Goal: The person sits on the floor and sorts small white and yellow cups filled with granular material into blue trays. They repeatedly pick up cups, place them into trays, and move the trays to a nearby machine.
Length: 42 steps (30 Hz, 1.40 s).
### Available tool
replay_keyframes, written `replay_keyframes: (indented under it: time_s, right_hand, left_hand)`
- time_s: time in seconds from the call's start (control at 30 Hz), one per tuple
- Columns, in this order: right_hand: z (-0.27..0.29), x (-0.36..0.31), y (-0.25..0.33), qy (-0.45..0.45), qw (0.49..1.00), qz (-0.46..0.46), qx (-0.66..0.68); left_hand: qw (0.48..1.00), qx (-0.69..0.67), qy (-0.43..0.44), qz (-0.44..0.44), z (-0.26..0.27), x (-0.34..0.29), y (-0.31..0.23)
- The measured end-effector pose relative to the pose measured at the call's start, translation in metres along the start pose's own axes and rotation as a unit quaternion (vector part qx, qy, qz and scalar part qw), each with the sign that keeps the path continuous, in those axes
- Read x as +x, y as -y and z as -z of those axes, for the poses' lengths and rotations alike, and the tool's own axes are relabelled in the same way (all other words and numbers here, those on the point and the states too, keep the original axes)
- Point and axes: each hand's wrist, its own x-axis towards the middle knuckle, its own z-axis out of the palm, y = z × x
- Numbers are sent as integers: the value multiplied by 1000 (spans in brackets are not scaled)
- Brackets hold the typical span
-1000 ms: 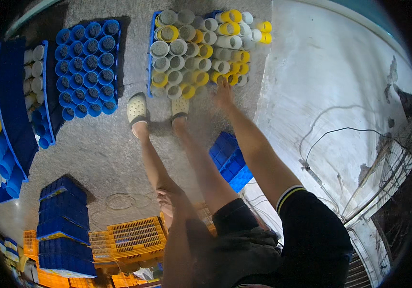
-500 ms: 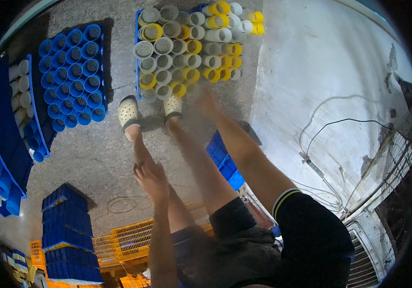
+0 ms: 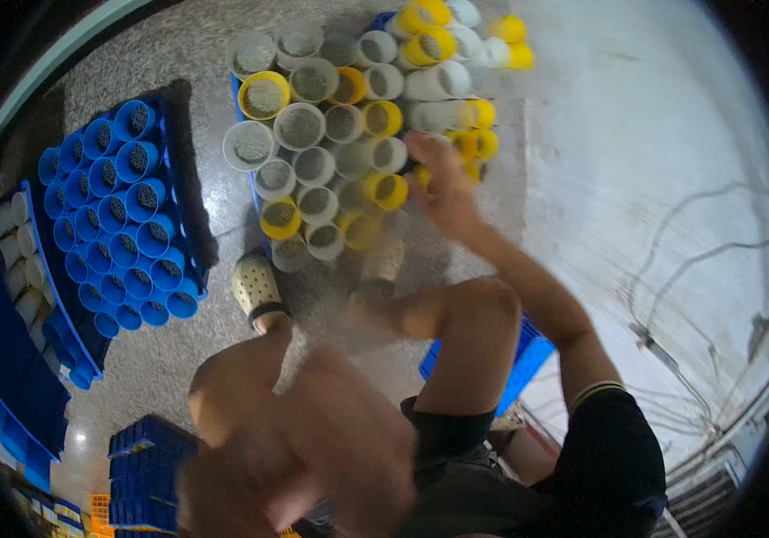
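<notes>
My right hand [image 3: 447, 193] reaches to the right edge of a crowded group of white and yellow cups [image 3: 299, 125]. Its thumb and fingers are apart, and nothing shows held in them. Several cups stand upright with grey material inside; those nearer the wall, such as a white cup [image 3: 438, 81], lie on their sides. Close up at the bottom, my left hand [image 3: 349, 439] is smeared by motion, so its fingers and anything in them cannot be made out. A haze blurs the cups nearest my feet.
To the left, a blue tray [image 3: 189, 215] carries rows of blue cups [image 3: 125, 242] with dark grains. Beyond it are more trays with cups on their sides. Stacked blue crates [image 3: 147, 471] stand lower left, a blue crate [image 3: 528, 359] beside my leg. Cables [image 3: 671, 359] run by the white wall.
My right hand has moved from the near edge of the cups to their right side. My left hand has left my shin and come up close. The view has come nearer the cups.
</notes>
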Motion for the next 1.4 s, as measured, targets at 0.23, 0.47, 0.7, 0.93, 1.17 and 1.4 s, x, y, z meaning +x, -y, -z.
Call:
replay_keyframes:
  time_s: [0.23,0.47,0.7,0.93,1.17,1.4]
  right_hand:
    - [-14,50,-63,-166,977,99,-87]
    - [-21,45,-68,-180,973,29,-140]
    - [-17,42,-57,-141,980,16,-138]
    - [-20,51,-45,-124,977,6,-173]
    - [-17,47,-53,-105,980,33,-167]
    - [-19,43,-53,-103,987,2,-121]
  left_hand:
    - [996,30,25,82,65,-17,18]
    - [996,-37,59,-49,67,-13,50]
    - [991,101,48,78,85,-24,53]
    - [888,380,120,228,64,-34,92]
    - [876,456,113,111,58,-40,105]
    - [854,510,98,24,54,-43,106]
